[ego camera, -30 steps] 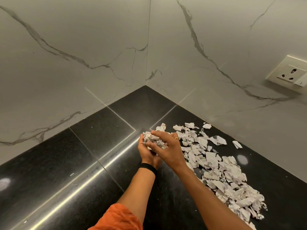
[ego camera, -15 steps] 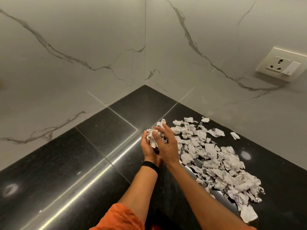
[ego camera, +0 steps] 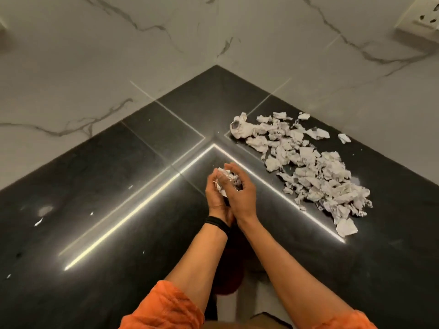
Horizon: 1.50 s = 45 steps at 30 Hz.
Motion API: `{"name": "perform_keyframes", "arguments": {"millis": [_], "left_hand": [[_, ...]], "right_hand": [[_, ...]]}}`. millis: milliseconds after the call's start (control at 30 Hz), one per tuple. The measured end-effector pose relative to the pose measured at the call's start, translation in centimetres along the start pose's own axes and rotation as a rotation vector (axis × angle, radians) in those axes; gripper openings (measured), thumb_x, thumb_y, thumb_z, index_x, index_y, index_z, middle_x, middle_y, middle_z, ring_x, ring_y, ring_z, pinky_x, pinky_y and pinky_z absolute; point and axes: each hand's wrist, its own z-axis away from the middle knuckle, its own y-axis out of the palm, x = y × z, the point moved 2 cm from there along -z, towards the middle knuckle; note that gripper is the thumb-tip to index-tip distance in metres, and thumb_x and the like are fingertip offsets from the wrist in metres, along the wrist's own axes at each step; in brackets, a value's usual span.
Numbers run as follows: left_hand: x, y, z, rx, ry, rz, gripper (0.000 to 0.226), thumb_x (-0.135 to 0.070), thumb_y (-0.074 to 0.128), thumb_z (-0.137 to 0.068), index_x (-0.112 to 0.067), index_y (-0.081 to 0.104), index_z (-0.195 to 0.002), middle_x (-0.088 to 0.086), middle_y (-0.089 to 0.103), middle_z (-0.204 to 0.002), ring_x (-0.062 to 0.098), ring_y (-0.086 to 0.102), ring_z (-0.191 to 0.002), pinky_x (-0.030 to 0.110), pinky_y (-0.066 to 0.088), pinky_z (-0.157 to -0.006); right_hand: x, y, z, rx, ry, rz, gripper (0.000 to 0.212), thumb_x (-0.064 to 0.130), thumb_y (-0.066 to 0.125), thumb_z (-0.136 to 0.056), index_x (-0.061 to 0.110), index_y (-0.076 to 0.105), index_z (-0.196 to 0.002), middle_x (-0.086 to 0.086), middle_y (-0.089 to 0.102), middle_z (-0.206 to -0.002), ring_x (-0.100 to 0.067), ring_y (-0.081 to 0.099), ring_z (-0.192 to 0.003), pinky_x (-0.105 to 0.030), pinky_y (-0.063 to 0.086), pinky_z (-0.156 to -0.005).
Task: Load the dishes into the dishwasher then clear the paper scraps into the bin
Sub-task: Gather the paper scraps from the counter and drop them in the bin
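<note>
A long heap of crumpled white paper scraps (ego camera: 308, 162) lies on the black stone counter (ego camera: 118, 186), running from near the corner toward the right front. Above the counter, left of the heap and apart from it, my left hand (ego camera: 215, 195) and my right hand (ego camera: 240, 198) are cupped together around a bunch of scraps (ego camera: 225, 178). My fingers curl round the bunch, with white paper showing between them. A black band sits on my left wrist. No dishes, dishwasher or bin can be seen.
Marble walls meet at the corner (ego camera: 216, 62) behind the counter. A wall socket (ego camera: 418, 24) sits at the upper right. A few tiny paper bits (ego camera: 38, 222) lie on the counter at the left. A dark red object (ego camera: 229, 276) shows below the counter edge between my arms.
Both hands have lifted a bunch of scraps off the heap's left end and drawn it back toward me, away from the heap. The view has tilted down.
</note>
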Motion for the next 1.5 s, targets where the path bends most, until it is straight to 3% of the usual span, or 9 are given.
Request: {"name": "perform_keyframes", "arguments": {"millis": [300, 533, 733, 900, 1067, 1167, 1300, 1400, 1500], "left_hand": [[5.8, -4.5, 11.4, -0.138, 0.101, -0.086, 0.039, -0.033, 0.042, -0.101, -0.005, 0.068, -0.097, 0.011, 0.072, -0.093, 0.020, 0.071, -0.081, 0.027, 0.060, -0.072], [14.2, -14.2, 17.7, -0.344, 0.019, -0.169, 0.041, -0.036, 0.051, -0.095, -0.004, 0.070, -0.113, 0.016, 0.069, -0.111, 0.025, 0.069, -0.093, 0.033, 0.058, -0.081], [18.9, -23.7, 14.4, -0.523, -0.075, -0.248, 0.027, -0.032, 0.052, -0.098, -0.010, 0.068, -0.099, 0.007, 0.067, -0.086, 0.018, 0.068, -0.072, 0.028, 0.056, -0.062], [22.2, -33.4, 6.8, -0.684, -0.092, -0.213, 0.043, -0.044, 0.045, -0.103, -0.008, 0.064, -0.116, 0.014, 0.070, -0.102, 0.029, 0.065, -0.099, 0.038, 0.053, -0.083], [25.6, -44.6, -3.4, -0.567, -0.049, -0.279, 0.066, -0.071, 0.042, -0.095, -0.022, 0.060, -0.136, 0.005, 0.060, -0.141, 0.020, 0.054, -0.132, 0.055, 0.039, -0.111], [23.8, -43.9, -2.8, -0.556, -0.105, -0.266, 0.046, -0.047, 0.039, -0.102, -0.013, 0.067, -0.115, 0.017, 0.066, -0.123, 0.033, 0.062, -0.114, 0.049, 0.045, -0.107], [23.2, -45.9, -3.3, -0.486, -0.110, -0.344, 0.057, -0.048, 0.049, -0.088, -0.009, 0.061, -0.128, 0.015, 0.068, -0.120, 0.030, 0.065, -0.107, 0.034, 0.056, -0.082], [23.0, -46.4, -2.9, -0.562, -0.123, -0.308, 0.052, -0.045, 0.046, -0.097, -0.013, 0.059, -0.135, 0.014, 0.067, -0.129, 0.031, 0.064, -0.112, 0.038, 0.054, -0.089], [22.7, -45.7, -1.8, -0.551, -0.108, -0.277, 0.051, -0.043, 0.046, -0.099, -0.013, 0.057, -0.138, 0.017, 0.065, -0.131, 0.031, 0.064, -0.113, 0.040, 0.053, -0.092]], "right_hand": [[-2.4, -4.8, 12.0, 0.070, 0.067, -0.041, 0.026, 0.028, 0.078, -0.087, 0.023, 0.074, -0.112, 0.009, 0.065, -0.129, -0.014, 0.055, -0.130, -0.044, 0.046, -0.110], [-9.1, -10.1, 23.0, 0.062, 0.295, -0.012, 0.023, 0.029, 0.076, -0.088, 0.022, 0.075, -0.109, 0.008, 0.068, -0.127, -0.004, 0.056, -0.127, -0.043, 0.046, -0.110], [-18.5, -10.7, 24.9, 0.010, 0.519, 0.004, 0.015, 0.012, 0.074, -0.090, 0.018, 0.075, -0.104, 0.003, 0.074, -0.112, -0.010, 0.069, -0.105, -0.034, 0.057, -0.095], [-31.5, -9.4, 22.5, -0.066, 0.739, -0.009, 0.015, 0.023, 0.076, -0.089, 0.019, 0.071, -0.102, -0.006, 0.075, -0.104, -0.020, 0.072, -0.095, -0.029, 0.059, -0.084], [-37.7, -8.0, 20.1, -0.044, 0.854, -0.200, 0.038, 0.010, 0.050, -0.104, -0.008, 0.052, -0.138, -0.031, 0.050, -0.142, -0.042, 0.048, -0.135, -0.054, 0.042, -0.109], [-42.3, -8.0, 19.4, -0.131, 0.917, -0.263, 0.035, 0.022, 0.045, -0.107, 0.003, 0.056, -0.134, -0.016, 0.067, -0.120, -0.030, 0.064, -0.105, -0.039, 0.055, -0.085], [-45.2, -8.0, 19.3, -0.139, 0.922, -0.269, 0.027, 0.029, 0.044, -0.106, 0.017, 0.068, -0.106, 0.000, 0.075, -0.090, -0.022, 0.070, -0.089, -0.034, 0.055, -0.079], [-45.6, -8.2, 19.5, -0.151, 0.942, -0.294, 0.020, 0.030, 0.047, -0.105, 0.022, 0.065, -0.099, -0.002, 0.073, -0.096, -0.019, 0.069, -0.086, -0.036, 0.054, -0.079], [-44.7, -7.9, 19.9, -0.135, 0.962, -0.320, 0.019, 0.028, 0.051, -0.103, 0.018, 0.066, -0.106, -0.013, 0.071, -0.116, -0.029, 0.065, -0.106, -0.045, 0.049, -0.099]]}}
